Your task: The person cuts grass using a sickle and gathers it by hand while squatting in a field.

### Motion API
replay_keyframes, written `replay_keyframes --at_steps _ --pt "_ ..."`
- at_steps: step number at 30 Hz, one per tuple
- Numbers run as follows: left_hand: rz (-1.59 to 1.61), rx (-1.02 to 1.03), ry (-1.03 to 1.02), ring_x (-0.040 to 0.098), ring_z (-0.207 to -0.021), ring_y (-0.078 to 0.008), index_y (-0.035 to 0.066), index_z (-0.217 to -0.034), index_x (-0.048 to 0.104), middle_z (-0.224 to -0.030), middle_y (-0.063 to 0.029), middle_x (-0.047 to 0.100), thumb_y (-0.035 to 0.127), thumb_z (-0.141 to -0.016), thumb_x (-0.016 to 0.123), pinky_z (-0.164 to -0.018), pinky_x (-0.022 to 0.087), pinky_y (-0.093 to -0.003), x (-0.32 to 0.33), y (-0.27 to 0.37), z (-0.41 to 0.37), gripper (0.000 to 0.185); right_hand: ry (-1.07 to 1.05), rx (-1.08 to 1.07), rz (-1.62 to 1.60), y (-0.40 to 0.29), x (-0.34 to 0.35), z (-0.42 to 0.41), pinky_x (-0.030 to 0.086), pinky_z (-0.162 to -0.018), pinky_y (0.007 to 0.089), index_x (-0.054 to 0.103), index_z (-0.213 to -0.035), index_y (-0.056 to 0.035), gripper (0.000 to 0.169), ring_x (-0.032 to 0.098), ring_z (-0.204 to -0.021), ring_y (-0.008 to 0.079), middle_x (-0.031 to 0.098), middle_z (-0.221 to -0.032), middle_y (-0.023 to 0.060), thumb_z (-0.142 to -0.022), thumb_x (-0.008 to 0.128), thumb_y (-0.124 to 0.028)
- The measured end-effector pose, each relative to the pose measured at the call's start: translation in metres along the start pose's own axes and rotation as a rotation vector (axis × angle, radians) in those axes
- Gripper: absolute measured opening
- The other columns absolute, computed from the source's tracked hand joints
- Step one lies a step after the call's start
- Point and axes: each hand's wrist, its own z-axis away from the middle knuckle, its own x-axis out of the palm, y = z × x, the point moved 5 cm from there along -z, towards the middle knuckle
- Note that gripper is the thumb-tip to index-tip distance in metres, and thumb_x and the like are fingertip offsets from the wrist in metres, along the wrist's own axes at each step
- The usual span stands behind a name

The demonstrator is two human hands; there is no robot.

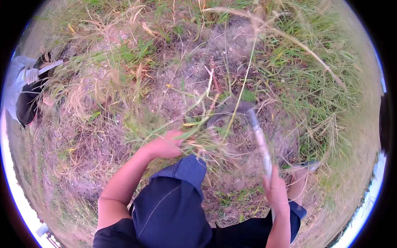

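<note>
My left hand (pixel 169 145) is closed around a bunch of cut or pulled grass (pixel 203 144), just beyond my bent knee in dark trousers (pixel 176 204). Stems and leaves stick out to both sides of that fist, and some are blurred. In my right hand (pixel 276 190) is the pale handle of a sickle (pixel 262 141), which slants up and to the left. Its dark curved blade (pixel 229 110) points left, close to the grass bunch and low over the ground, and is blurred. Whether the blade touches any stems I cannot tell.
Another person (pixel 26 83) in a light top and dark lower clothing is at the far left among the grass. Tall green grass (pixel 313 102) grows on the right. Bare stony soil (pixel 186 74) shows in the middle. A long dry seed stalk (pixel 297 43) crosses the upper right.
</note>
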Motion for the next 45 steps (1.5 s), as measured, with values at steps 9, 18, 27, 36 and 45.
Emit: replay_keyframes --at_steps 9,18,27,36,45 --pt "-0.729 -0.418 0.508 0.050 -0.120 -0.0310 0.008 -0.116 0.058 -0.131 -0.0136 0.052 0.006 -0.075 0.061 -0.099 0.040 -0.0466 -0.083 -0.091 0.037 0.041 0.205 -0.231 -0.505 -0.141 0.043 -0.143 0.049 -0.060 0.0453 0.040 -0.122 -0.0038 0.036 0.065 -0.068 0.0371 0.063 -0.079 0.0206 -0.096 0.049 -0.026" --pt "-1.216 -0.231 0.425 0.007 -0.147 -0.0246 0.009 -0.119 0.057 -0.158 -0.0116 0.012 0.004 -0.078 0.057 -0.119 0.005 -0.0475 -0.168 -0.110 -0.027 0.042 -0.273 -0.378 -0.315 -0.285 0.156 -0.227 0.051 -0.063 0.0489 0.039 -0.117 0.0026 0.032 0.065 -0.075 0.0427 0.063 -0.086 0.0292 -0.097 0.047 -0.021" --pt "-0.734 -0.080 0.182 0.064 -0.089 -0.0264 0.011 -0.114 0.058 -0.092 -0.0109 0.064 0.015 -0.079 0.065 -0.077 0.053 -0.0400 -0.116 -0.132 -0.014 0.037 -0.437 -0.279 -0.261 -0.130 0.145 -0.105 0.049 -0.077 0.0481 0.035 -0.130 -0.0014 0.046 0.063 -0.088 0.0445 0.062 -0.094 0.0290 -0.094 0.053 -0.023" --pt "-0.596 -0.476 0.182 0.063 -0.091 -0.0333 0.005 -0.120 0.053 -0.098 -0.0187 0.063 0.010 -0.075 0.065 -0.077 0.052 -0.0445 -0.076 -0.116 0.047 0.046 0.058 -0.231 -0.281 -0.111 0.032 -0.106 0.048 -0.058 0.0430 0.039 -0.123 -0.0036 0.035 0.065 -0.066 0.0338 0.062 -0.075 0.0203 -0.096 0.050 -0.022" --pt "-1.160 -0.104 0.527 0.053 -0.119 -0.0227 0.005 -0.121 0.053 -0.145 -0.0074 0.040 0.009 -0.084 0.053 -0.094 0.043 -0.0436 -0.191 -0.092 -0.056 0.037 0.333 -0.146 -0.449 -0.267 0.015 -0.284 0.053 -0.067 0.0459 0.039 -0.116 0.0007 0.035 0.066 -0.076 0.0400 0.062 -0.085 0.0265 -0.097 0.047 -0.027"
